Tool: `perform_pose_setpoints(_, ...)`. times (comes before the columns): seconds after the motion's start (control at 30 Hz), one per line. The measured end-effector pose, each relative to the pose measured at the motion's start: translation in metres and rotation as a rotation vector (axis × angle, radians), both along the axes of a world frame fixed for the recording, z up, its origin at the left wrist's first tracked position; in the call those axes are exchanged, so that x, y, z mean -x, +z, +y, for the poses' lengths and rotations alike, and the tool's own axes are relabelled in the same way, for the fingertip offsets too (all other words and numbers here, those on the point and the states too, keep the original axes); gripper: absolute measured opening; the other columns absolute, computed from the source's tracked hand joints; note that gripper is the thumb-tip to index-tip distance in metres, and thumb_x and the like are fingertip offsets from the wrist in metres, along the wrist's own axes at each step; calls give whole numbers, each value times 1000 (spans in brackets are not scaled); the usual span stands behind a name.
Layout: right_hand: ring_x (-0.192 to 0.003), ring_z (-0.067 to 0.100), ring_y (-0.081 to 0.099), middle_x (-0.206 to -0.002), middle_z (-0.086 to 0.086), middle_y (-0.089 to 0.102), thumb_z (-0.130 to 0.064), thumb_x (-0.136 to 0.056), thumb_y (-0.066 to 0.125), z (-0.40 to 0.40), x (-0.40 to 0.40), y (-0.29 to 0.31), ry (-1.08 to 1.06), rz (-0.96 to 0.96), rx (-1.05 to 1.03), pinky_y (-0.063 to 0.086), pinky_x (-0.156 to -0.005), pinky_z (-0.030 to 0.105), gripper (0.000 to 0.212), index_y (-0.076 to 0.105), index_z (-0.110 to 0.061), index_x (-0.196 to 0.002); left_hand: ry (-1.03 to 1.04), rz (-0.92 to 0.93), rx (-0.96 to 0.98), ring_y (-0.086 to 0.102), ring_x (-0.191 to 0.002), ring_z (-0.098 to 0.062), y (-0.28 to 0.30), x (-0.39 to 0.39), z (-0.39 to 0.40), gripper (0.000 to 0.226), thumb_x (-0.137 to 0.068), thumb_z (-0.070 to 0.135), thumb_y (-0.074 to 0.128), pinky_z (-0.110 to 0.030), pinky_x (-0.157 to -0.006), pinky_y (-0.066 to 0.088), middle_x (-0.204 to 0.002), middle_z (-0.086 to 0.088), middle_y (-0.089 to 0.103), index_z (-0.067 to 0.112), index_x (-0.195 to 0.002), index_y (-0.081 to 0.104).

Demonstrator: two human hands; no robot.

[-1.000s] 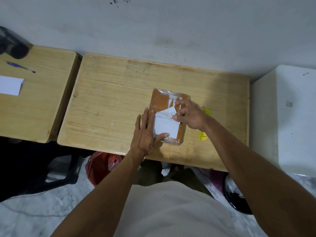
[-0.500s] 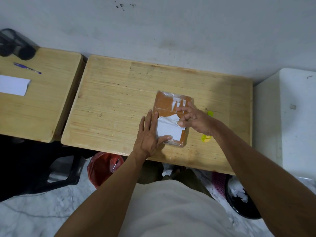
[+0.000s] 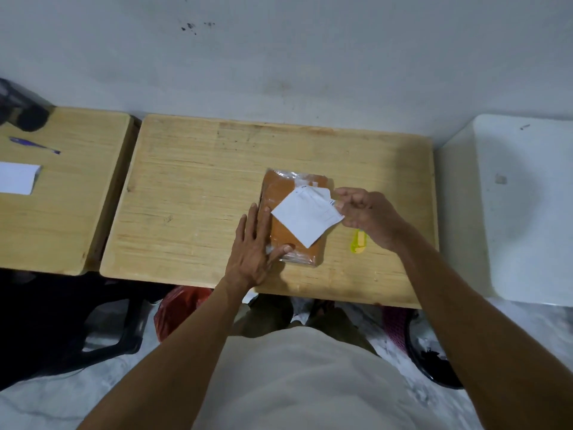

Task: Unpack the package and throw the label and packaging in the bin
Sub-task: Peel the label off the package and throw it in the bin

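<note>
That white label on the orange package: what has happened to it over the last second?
The right hand has peeled the white label up off the package and drawn it rightward; pinched at its right edge, it now looks lifted clear rather than half stuck and folded. The left hand stayed flat on the package's left edge, holding it down. The package and the yellow cutter stayed put on the wooden desk.

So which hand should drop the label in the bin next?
Right, probably. The right hand already pinches the white label, and the dark bin sits on the floor on that side. The left hand lies flat on the package, steadying it.
</note>
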State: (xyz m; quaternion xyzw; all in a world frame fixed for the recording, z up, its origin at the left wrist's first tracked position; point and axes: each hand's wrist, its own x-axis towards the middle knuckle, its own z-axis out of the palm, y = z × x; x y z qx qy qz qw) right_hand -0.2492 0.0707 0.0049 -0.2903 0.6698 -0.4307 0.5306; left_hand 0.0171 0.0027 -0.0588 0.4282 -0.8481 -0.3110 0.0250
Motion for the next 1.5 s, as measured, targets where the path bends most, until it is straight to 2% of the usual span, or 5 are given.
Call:
perform_pose_setpoints(0.2,-85,19,52,-93,8,68,-23,-91,67,12,-6,14,-66,22,7,47,-73,36,13,76,-32,-91,42,63,-14,-4,-155,-19,14,-13,6,88,-94,73,3,-48,-126,6,-168,-8,4,16,-160,11)
perform_pose_setpoints(0.33,-83,15,56,-98,17,72,-23,-90,68,15,-10,28,-67,120,23,49,-73,36,7,75,-21,-90,343,352,-49,17,-150,-14,58,5,2,63,-103,51,28,-49,-123,21,-162,-5,26,13,-153,34)
perform_pose_setpoints(0.67,-77,5,63,-83,-1,72,-12,-93,63,17,-1,66,118,244,225,51,-75,28,11,68,-8,-85,-185,409,229,55,-106,-16,119,75,-23,25,-100,34,53,-53,-90,47,-111,4,72,19,-109,71)
perform_pose_setpoints(0.87,-66,1,62,-75,-8,72,-13,-91,65,33,10,65,13,371,218,50,-65,31,13,68,-15,-79,-110,487,187,53,-75,-19,146,92,-5,34,-92,38,55,-25,-61,40,-71,-3,68,16,-76,73)
perform_pose_setpoints(1.5,-89,11,48,-85,-9,56,-31,-93,59,62,-1,85,267,935,333,49,-63,36,13,68,-24,-87,47,379,150,64,-73,-20,149,91,40,43,-84,54,60,-44,-67,52,-75,1,71,16,-75,77)
